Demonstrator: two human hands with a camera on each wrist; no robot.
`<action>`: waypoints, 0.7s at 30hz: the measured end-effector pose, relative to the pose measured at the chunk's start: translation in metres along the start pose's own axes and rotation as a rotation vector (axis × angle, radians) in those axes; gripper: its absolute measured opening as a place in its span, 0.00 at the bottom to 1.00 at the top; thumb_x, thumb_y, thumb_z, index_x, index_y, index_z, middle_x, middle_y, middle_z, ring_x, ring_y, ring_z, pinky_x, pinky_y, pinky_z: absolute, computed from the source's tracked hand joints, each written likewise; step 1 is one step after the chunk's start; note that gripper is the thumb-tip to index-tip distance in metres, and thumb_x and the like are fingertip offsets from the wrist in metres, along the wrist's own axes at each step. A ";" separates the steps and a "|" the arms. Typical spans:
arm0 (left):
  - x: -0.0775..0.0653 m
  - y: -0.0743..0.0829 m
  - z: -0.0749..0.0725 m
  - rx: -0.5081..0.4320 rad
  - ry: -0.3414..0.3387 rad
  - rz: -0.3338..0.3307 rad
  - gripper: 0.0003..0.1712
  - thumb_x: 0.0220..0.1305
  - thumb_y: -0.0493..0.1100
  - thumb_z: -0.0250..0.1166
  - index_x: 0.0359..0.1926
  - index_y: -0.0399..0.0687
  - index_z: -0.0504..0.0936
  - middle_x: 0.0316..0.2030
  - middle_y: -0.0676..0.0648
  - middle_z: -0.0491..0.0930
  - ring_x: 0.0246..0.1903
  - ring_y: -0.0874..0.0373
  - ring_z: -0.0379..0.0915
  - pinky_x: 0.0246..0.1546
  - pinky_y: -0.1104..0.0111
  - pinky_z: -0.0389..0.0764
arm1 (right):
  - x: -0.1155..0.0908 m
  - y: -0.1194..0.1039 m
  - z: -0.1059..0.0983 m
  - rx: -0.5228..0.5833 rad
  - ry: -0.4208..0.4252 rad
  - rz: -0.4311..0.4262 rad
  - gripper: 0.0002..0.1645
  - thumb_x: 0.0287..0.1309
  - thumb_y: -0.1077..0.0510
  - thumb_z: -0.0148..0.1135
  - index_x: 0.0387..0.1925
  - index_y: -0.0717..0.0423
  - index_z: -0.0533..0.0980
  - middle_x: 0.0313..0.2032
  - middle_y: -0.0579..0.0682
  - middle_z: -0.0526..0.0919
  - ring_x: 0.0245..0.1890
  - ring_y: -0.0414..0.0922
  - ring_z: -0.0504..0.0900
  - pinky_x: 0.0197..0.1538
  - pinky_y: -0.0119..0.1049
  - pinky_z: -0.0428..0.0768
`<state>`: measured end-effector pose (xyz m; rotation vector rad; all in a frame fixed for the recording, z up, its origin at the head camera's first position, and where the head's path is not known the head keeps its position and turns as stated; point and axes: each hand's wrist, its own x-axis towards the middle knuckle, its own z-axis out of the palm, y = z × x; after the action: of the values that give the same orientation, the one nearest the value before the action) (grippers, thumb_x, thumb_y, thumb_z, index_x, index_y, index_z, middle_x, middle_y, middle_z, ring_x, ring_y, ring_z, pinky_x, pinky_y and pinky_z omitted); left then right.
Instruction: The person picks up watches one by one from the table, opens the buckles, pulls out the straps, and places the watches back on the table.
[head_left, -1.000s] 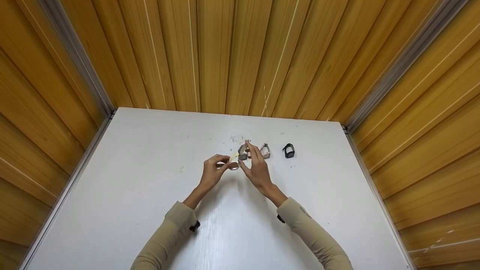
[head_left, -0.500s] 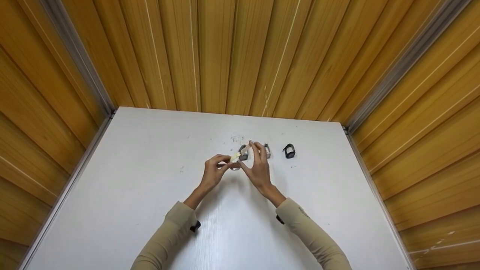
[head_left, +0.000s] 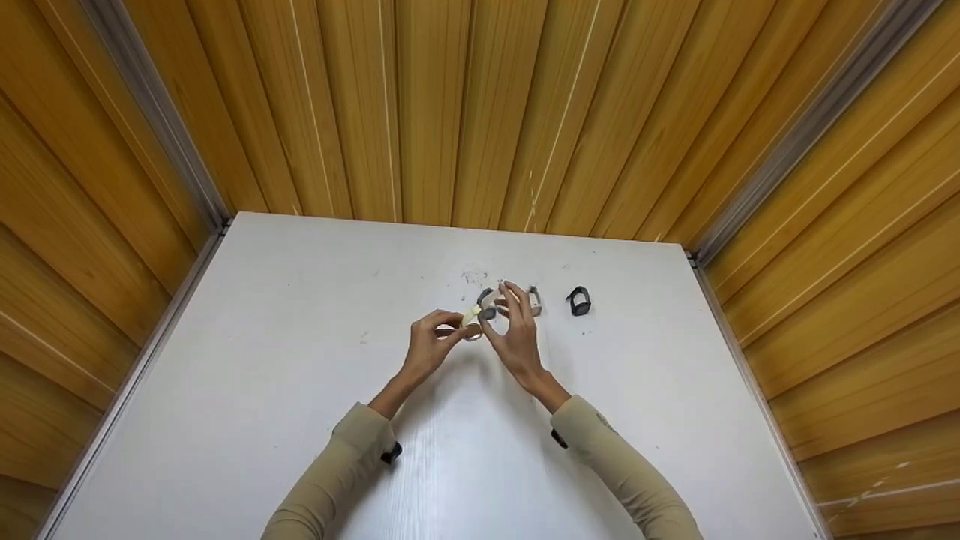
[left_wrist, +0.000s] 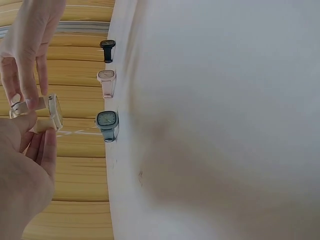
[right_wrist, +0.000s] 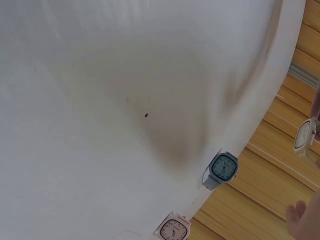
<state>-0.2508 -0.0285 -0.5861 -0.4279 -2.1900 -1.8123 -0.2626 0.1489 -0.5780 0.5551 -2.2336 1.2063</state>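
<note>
A cream wristwatch [left_wrist: 55,112] with a pale dial is held up between both hands. My left hand [head_left: 429,349] grips it near the case, thumb on one side and fingers on the other, as the left wrist view shows. Its loose strap [head_left: 470,314] reaches toward my right hand [head_left: 517,346], whose thumb and fingertips pinch the strap in the left wrist view [left_wrist: 30,45]. In the right wrist view the dial faces the camera at the right edge, and most of both hands is cut off.
On the white table [head_left: 300,300] behind the hands stand a grey-blue wristwatch [right_wrist: 223,167], a pink wristwatch [right_wrist: 174,228] and a black wristwatch [head_left: 578,301], in a row. Wood-patterned walls [head_left: 427,112] enclose the table's far side and flanks.
The right hand's fingertips have shifted slightly right and away from the left hand, along the strap. The left hand keeps its grip almost in place. The standing watches have not moved.
</note>
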 end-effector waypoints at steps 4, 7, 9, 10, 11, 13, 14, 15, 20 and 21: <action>0.000 -0.004 0.001 0.016 -0.011 0.001 0.12 0.61 0.33 0.73 0.46 0.36 0.86 0.40 0.38 0.87 0.43 0.43 0.86 0.45 0.64 0.90 | 0.000 -0.002 0.002 0.112 -0.007 0.006 0.42 0.56 0.73 0.70 0.71 0.67 0.65 0.67 0.71 0.66 0.46 0.58 0.88 0.46 0.39 0.90; 0.001 -0.004 0.002 0.031 -0.015 0.029 0.14 0.61 0.31 0.72 0.49 0.35 0.85 0.40 0.37 0.87 0.42 0.42 0.86 0.44 0.60 0.90 | 0.000 -0.003 0.003 0.120 -0.009 -0.001 0.41 0.57 0.73 0.69 0.71 0.67 0.66 0.68 0.70 0.66 0.41 0.59 0.89 0.44 0.35 0.89; 0.001 -0.003 0.002 0.025 -0.015 0.046 0.16 0.60 0.31 0.73 0.49 0.34 0.84 0.40 0.36 0.87 0.42 0.41 0.86 0.45 0.58 0.90 | 0.001 -0.004 0.003 0.119 -0.007 -0.006 0.40 0.56 0.73 0.69 0.70 0.68 0.66 0.67 0.71 0.66 0.39 0.60 0.89 0.44 0.34 0.89; 0.002 -0.003 0.002 0.021 -0.016 0.051 0.16 0.59 0.31 0.73 0.49 0.34 0.84 0.41 0.36 0.87 0.42 0.41 0.86 0.45 0.57 0.90 | 0.001 -0.004 0.003 0.115 -0.007 -0.006 0.40 0.56 0.74 0.69 0.70 0.68 0.66 0.67 0.71 0.66 0.38 0.60 0.89 0.44 0.34 0.89; 0.002 -0.002 0.002 0.019 -0.019 0.053 0.16 0.59 0.31 0.74 0.48 0.34 0.85 0.41 0.36 0.87 0.43 0.40 0.86 0.45 0.57 0.90 | 0.001 -0.004 0.004 0.114 -0.005 -0.005 0.40 0.55 0.75 0.69 0.70 0.68 0.66 0.67 0.70 0.66 0.38 0.60 0.89 0.44 0.34 0.89; 0.003 -0.001 0.001 0.017 -0.031 0.046 0.15 0.58 0.31 0.74 0.47 0.35 0.85 0.42 0.37 0.87 0.43 0.41 0.86 0.45 0.58 0.90 | 0.001 -0.003 0.004 0.115 -0.004 -0.001 0.40 0.55 0.76 0.68 0.70 0.69 0.66 0.67 0.71 0.66 0.37 0.61 0.88 0.43 0.36 0.90; 0.003 0.000 0.001 0.019 -0.039 0.044 0.15 0.58 0.31 0.74 0.47 0.35 0.86 0.42 0.37 0.87 0.43 0.41 0.86 0.45 0.58 0.90 | 0.001 -0.004 0.004 0.117 -0.003 0.001 0.41 0.55 0.76 0.68 0.70 0.69 0.66 0.67 0.72 0.66 0.37 0.61 0.88 0.43 0.37 0.90; 0.004 0.000 0.001 0.027 -0.047 0.044 0.15 0.58 0.30 0.74 0.47 0.35 0.86 0.42 0.37 0.87 0.43 0.42 0.86 0.45 0.58 0.90 | 0.001 -0.003 0.004 0.116 -0.002 0.003 0.41 0.55 0.77 0.68 0.70 0.70 0.66 0.67 0.72 0.66 0.37 0.61 0.88 0.43 0.39 0.90; 0.007 0.005 -0.001 0.069 -0.028 0.031 0.11 0.62 0.29 0.70 0.47 0.34 0.87 0.42 0.37 0.88 0.43 0.43 0.86 0.45 0.57 0.90 | 0.001 -0.004 0.003 0.088 0.001 0.009 0.39 0.57 0.74 0.67 0.70 0.70 0.66 0.67 0.72 0.67 0.36 0.57 0.89 0.43 0.39 0.90; 0.008 0.006 -0.001 0.075 -0.016 0.030 0.11 0.63 0.30 0.69 0.47 0.33 0.87 0.42 0.37 0.88 0.42 0.43 0.86 0.44 0.57 0.90 | 0.001 -0.004 0.004 0.075 0.004 0.009 0.39 0.57 0.74 0.68 0.70 0.70 0.66 0.67 0.72 0.67 0.36 0.55 0.89 0.43 0.38 0.90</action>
<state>-0.2557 -0.0280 -0.5776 -0.4590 -2.2414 -1.7112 -0.2624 0.1438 -0.5766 0.5715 -2.1969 1.2994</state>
